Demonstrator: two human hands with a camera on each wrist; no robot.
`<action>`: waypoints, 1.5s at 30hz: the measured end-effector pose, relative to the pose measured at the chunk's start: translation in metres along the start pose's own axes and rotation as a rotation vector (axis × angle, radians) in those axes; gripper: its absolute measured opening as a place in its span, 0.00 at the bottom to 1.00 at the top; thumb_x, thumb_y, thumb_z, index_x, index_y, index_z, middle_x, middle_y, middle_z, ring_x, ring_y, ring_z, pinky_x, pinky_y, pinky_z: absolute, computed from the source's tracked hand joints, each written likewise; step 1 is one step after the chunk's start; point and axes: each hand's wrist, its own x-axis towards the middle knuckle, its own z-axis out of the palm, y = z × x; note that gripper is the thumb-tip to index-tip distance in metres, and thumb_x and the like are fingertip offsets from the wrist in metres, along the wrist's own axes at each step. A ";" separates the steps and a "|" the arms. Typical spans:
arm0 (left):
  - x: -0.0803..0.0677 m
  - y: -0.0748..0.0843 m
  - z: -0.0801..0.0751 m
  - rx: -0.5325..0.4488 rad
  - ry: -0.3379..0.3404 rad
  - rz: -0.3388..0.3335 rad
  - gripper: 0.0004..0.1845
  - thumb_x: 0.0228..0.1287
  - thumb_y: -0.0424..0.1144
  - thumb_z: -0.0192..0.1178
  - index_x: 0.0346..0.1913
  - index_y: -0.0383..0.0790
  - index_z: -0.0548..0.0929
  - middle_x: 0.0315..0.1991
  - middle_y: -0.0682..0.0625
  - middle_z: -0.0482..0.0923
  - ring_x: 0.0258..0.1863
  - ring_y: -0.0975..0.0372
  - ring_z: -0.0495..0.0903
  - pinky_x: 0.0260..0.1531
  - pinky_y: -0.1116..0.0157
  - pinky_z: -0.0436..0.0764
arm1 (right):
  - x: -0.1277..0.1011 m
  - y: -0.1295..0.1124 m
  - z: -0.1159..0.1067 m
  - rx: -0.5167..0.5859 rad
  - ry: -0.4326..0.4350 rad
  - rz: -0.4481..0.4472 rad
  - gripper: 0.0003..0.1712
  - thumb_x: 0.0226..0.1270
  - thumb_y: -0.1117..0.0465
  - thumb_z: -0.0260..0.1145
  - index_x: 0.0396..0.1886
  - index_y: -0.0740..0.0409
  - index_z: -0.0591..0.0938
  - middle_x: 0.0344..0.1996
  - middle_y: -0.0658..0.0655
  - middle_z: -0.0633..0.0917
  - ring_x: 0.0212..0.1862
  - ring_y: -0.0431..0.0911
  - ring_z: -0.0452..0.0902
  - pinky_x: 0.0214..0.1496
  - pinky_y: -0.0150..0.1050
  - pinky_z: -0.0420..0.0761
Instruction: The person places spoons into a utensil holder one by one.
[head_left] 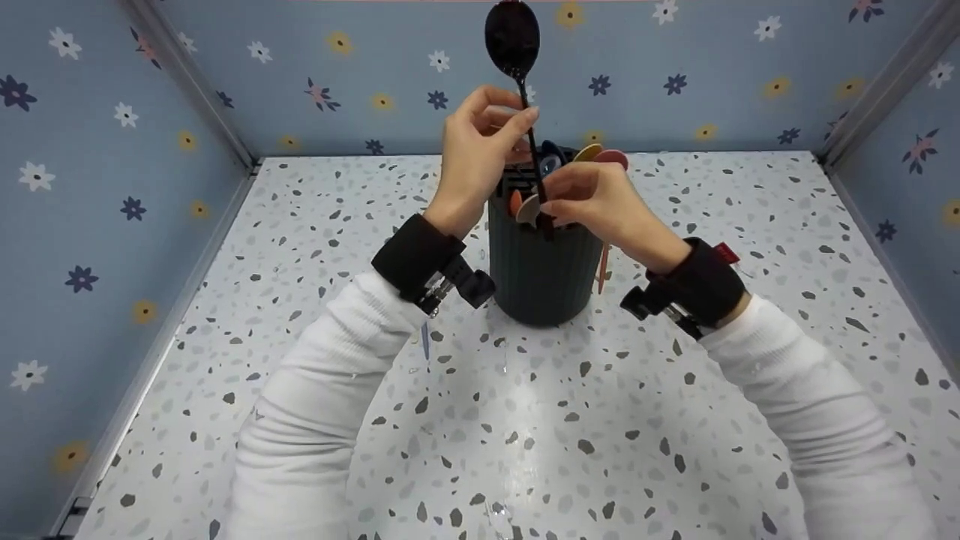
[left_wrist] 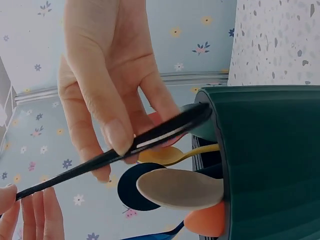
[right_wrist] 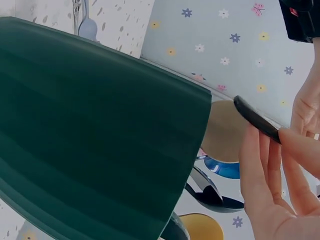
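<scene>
A long black spoon [head_left: 513,37] stands nearly upright, bowl up, in front of a dark green ribbed utensil holder [head_left: 544,277]. My left hand [head_left: 480,146] pinches its handle below the bowl. Lower down, my right hand [head_left: 600,199] pinches the handle near its wide end, close to the holder's rim. In the left wrist view, that handle end [left_wrist: 195,117] overlaps the rim. Inside the holder, several utensils stick up, among them a beige one [left_wrist: 180,187], an orange one [left_wrist: 205,220] and a yellow spoon [left_wrist: 162,155]. The right wrist view shows a blue one [right_wrist: 222,167].
A thin orange-brown piece [head_left: 603,268] shows beside the holder's right side. Near my left sleeve, a bluish utensil [head_left: 426,341] lies on the speckled white table [head_left: 525,420]. Blue flowered panels [head_left: 435,67] enclose the back and sides.
</scene>
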 end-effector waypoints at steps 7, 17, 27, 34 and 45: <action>0.043 -0.063 -0.007 0.008 -0.053 0.052 0.16 0.53 0.45 0.62 0.43 0.45 0.75 0.35 0.46 0.76 0.34 0.56 0.76 0.39 0.66 0.80 | 0.008 0.002 0.001 -0.023 0.080 -0.012 0.14 0.57 0.70 0.61 0.44 0.68 0.77 0.38 0.63 0.79 0.34 0.41 0.77 0.41 0.35 0.80; 0.020 -0.040 -0.001 0.013 -0.074 0.062 0.11 0.55 0.37 0.61 0.40 0.37 0.76 0.33 0.44 0.78 0.34 0.53 0.76 0.39 0.66 0.80 | 0.011 0.015 0.002 -0.107 0.101 -0.023 0.14 0.57 0.68 0.62 0.43 0.67 0.77 0.39 0.63 0.80 0.35 0.42 0.77 0.41 0.33 0.78; -0.004 -0.012 0.002 0.058 -0.066 0.019 0.09 0.55 0.28 0.59 0.39 0.27 0.78 0.33 0.40 0.79 0.36 0.49 0.77 0.38 0.66 0.81 | 0.013 0.020 0.008 -0.059 0.139 -0.018 0.11 0.56 0.70 0.63 0.40 0.69 0.78 0.35 0.63 0.82 0.32 0.37 0.77 0.36 0.29 0.78; -0.003 -0.027 -0.001 0.047 -0.050 0.020 0.09 0.54 0.29 0.60 0.37 0.27 0.80 0.31 0.40 0.80 0.30 0.54 0.79 0.35 0.65 0.82 | 0.008 0.022 0.005 -0.009 0.142 -0.005 0.15 0.55 0.69 0.63 0.44 0.69 0.77 0.38 0.64 0.81 0.34 0.39 0.78 0.39 0.30 0.80; -0.006 -0.042 -0.032 0.029 0.071 -0.055 0.10 0.56 0.32 0.59 0.39 0.29 0.79 0.30 0.42 0.78 0.30 0.49 0.77 0.33 0.64 0.82 | -0.014 0.021 -0.009 -0.081 0.132 -0.083 0.13 0.55 0.70 0.63 0.42 0.68 0.78 0.39 0.61 0.80 0.39 0.39 0.76 0.47 0.31 0.77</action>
